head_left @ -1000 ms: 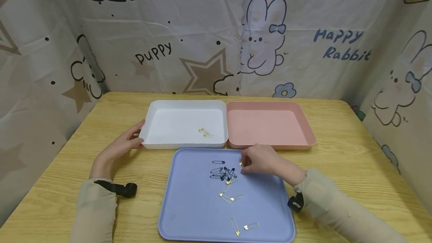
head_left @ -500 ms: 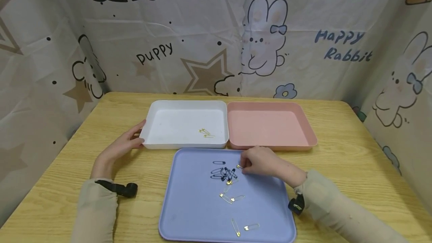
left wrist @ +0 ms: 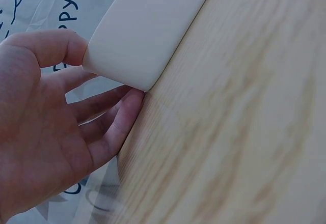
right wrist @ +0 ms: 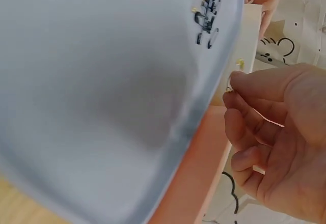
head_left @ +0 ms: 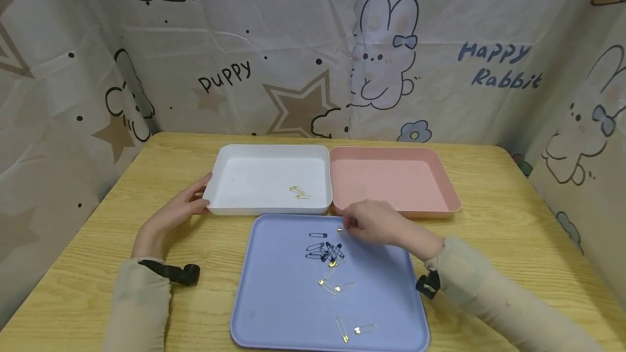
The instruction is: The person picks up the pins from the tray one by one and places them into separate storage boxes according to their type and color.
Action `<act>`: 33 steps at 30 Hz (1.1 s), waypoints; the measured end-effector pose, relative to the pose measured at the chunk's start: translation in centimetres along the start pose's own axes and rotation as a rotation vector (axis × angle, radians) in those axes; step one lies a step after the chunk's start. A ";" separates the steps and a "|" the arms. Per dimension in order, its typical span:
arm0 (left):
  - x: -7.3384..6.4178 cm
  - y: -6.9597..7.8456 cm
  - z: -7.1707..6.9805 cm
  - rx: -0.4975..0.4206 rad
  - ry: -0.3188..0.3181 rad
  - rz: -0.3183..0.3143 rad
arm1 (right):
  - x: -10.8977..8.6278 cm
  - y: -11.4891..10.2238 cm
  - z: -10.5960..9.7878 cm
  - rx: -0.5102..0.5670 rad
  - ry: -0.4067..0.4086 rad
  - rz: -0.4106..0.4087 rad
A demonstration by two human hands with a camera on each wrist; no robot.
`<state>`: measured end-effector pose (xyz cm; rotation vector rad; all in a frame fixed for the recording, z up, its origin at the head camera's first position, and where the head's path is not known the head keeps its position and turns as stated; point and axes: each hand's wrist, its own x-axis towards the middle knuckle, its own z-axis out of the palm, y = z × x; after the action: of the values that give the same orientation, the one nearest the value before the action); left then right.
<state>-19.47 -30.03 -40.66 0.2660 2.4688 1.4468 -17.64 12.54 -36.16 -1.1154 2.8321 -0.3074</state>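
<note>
My right hand (head_left: 374, 222) pinches a small gold safety pin (head_left: 339, 230) between thumb and index finger, over the far edge of the blue tray (head_left: 279, 308). In the right wrist view, part of that pin shows at the fingertips (right wrist: 235, 81). A cluster of black safety pins (head_left: 325, 252) lies on the blue tray, and several gold safety pins (head_left: 326, 287) are spread nearer the front. My left hand (head_left: 176, 209) holds the left end of the white tray (head_left: 244, 178), thumb and fingers around its corner in the left wrist view. A few gold safety pins (head_left: 298, 192) lie inside the white tray.
A pink tray (head_left: 391, 178) stands against the right side of the white one. Both sit behind the blue tray on the wooden table (head_left: 489, 221). A printed cloth (head_left: 293, 42) hangs behind and at both sides.
My right hand has lifted the gold safety pin and moved slightly away from me and to the left, up to the blue tray's far edge. The left hand stays at the white tray.
</note>
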 end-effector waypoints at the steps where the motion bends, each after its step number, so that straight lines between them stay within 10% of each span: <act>1: 0.0 0.0 0.0 0.001 -0.001 0.000 | 0.2 -0.1 -0.1 0.009 0.006 -0.003; 33: -0.2 0.4 0.1 0.010 0.001 -0.013 | 8.1 -1.4 -0.4 0.024 0.000 0.102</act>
<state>-19.24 -29.80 -40.33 0.2507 2.4751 1.4302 -22.68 6.13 -35.47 -0.9624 2.8651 -0.3323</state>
